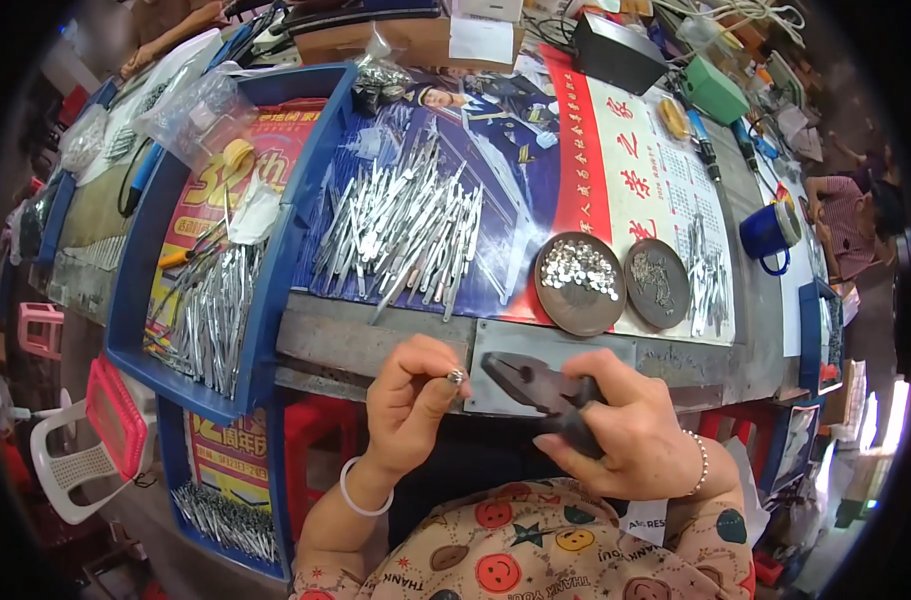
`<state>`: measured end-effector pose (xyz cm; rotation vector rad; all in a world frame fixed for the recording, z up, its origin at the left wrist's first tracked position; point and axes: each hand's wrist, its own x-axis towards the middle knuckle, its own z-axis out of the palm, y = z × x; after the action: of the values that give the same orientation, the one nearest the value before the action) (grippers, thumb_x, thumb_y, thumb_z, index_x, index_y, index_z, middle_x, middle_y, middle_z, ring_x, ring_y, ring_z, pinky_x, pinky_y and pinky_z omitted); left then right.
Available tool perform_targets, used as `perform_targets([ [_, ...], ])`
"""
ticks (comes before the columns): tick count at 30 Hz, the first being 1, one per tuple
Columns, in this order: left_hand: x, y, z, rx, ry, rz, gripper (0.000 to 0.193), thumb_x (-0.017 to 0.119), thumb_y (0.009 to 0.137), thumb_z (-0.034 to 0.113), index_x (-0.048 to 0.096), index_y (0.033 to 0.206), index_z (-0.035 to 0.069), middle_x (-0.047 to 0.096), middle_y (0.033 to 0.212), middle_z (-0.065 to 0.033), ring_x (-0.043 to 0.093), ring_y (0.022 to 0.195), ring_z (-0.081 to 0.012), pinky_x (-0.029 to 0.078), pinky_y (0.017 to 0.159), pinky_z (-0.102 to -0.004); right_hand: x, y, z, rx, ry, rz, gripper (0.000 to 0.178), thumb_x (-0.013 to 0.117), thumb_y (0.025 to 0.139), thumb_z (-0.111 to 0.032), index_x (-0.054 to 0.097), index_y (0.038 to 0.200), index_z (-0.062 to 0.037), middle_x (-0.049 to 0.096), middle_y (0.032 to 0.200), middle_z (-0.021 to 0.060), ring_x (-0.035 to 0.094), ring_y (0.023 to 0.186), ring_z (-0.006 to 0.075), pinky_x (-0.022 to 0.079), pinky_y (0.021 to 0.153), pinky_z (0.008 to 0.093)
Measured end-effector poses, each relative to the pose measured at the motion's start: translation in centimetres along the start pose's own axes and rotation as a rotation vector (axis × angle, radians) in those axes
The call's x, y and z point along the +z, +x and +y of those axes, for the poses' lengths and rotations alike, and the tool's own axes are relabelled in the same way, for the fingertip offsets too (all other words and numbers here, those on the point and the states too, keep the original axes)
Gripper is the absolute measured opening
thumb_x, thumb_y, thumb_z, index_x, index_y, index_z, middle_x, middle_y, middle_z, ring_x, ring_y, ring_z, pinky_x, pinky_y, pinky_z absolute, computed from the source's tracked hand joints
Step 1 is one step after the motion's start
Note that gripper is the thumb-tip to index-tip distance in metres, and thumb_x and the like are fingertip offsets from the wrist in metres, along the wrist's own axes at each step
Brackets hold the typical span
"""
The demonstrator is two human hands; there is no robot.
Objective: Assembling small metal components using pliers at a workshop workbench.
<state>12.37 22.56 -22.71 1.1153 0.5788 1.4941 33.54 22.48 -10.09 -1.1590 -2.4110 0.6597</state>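
My left hand point(407, 402) pinches a small shiny metal part point(455, 377) between thumb and fingertips at the table's near edge. Just to its right, my right hand point(623, 428) is wrapped round the dark handles of combination pliers point(520, 377). The pliers' jaws point left toward the metal part, with a space between them. Beyond my hands sits a brown dish point(575, 322) of small silver discs. Beside it stands a second brown dish point(665, 318) with tiny metal pieces. A heap of thin metal strips point(405, 225) lies on the poster ahead of my left hand.
A blue tray point(265, 345) of metal strips stands at left, with a lower blue tray point(280, 500) near the floor. More strips point(705, 275) lie right of the dishes. A blue mug point(768, 233) and a black box point(620, 52) stand farther off.
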Motion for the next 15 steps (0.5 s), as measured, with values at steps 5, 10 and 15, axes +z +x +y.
perform_targets([
  [5,1.0,-1.8,1.7,-0.289,-0.332,0.105,0.007,0.054,0.098,0.006,0.052,0.103,0.002,0.055,0.096,-0.009,0.057,0.075,-0.0156,0.047,0.065,-0.0262,1.2,-2.9,1.2,0.012,-0.071,-0.05,0.025,0.08,0.071,-0.022,0.068,0.081,-0.0023,0.055,0.103,0.0102,0.058,0.078,0.0235,0.049,0.059,0.0352],
  [10,1.4,-3.7,2.3,-0.576,-0.462,0.177,0.008,0.053,0.1,0.011,0.052,0.103,0.003,0.056,0.094,-0.0074,0.058,0.07,-0.0151,0.046,0.06,-0.0254,2.3,-4.9,1.9,0.022,-0.106,-0.219,0.027,0.079,0.07,-0.026,0.066,0.08,-0.0053,0.05,0.108,0.0108,0.051,0.086,0.0253,0.046,0.066,0.0367],
  [15,1.9,-4.5,2.5,-0.691,-0.448,0.199,0.009,0.054,0.1,0.013,0.053,0.102,0.004,0.057,0.093,-0.0065,0.055,0.066,-0.0125,0.044,0.055,-0.024,2.9,-6.1,2.4,0.005,-0.107,-0.247,0.028,0.08,0.067,-0.028,0.066,0.08,-0.007,0.048,0.106,0.0108,0.049,0.087,0.0263,0.043,0.069,0.0366],
])
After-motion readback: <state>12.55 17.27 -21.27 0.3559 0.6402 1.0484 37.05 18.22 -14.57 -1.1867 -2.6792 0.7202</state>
